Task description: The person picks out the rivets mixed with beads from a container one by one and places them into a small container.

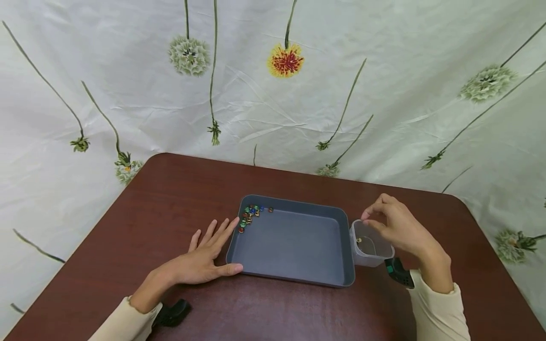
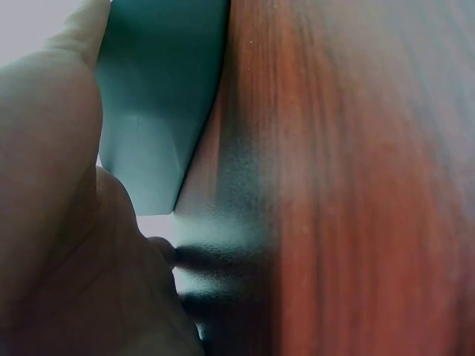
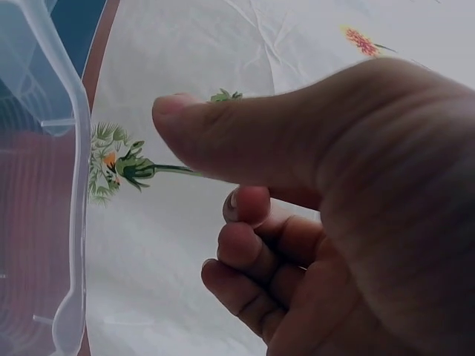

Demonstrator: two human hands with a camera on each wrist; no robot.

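Note:
My left hand [image 1: 199, 265] lies at the left end of a grey-blue tray [image 1: 294, 246], fingers spread and straight, thumb on the near rim and a fingertip at the left rim. Small shiny coloured beads [image 1: 252, 211] cluster in the tray's far left corner. Above a clear plastic container [image 1: 372, 260] hangs my right hand [image 1: 403, 227], fingers loosely bent; the right wrist view shows the thumb apart from the curled fingers, with nothing visible between them. One small gold-coloured piece [image 1: 359, 240] shows inside the container. In the left wrist view the tray's side [image 2: 148, 126] rises beside the hand.
The container stands against the tray's right side on a dark red-brown wooden table [image 1: 187, 189]. A pale cloth [image 1: 256, 85] printed with flowers hangs behind the table. Black wrist devices [image 1: 172, 313] sit near both cream sleeves.

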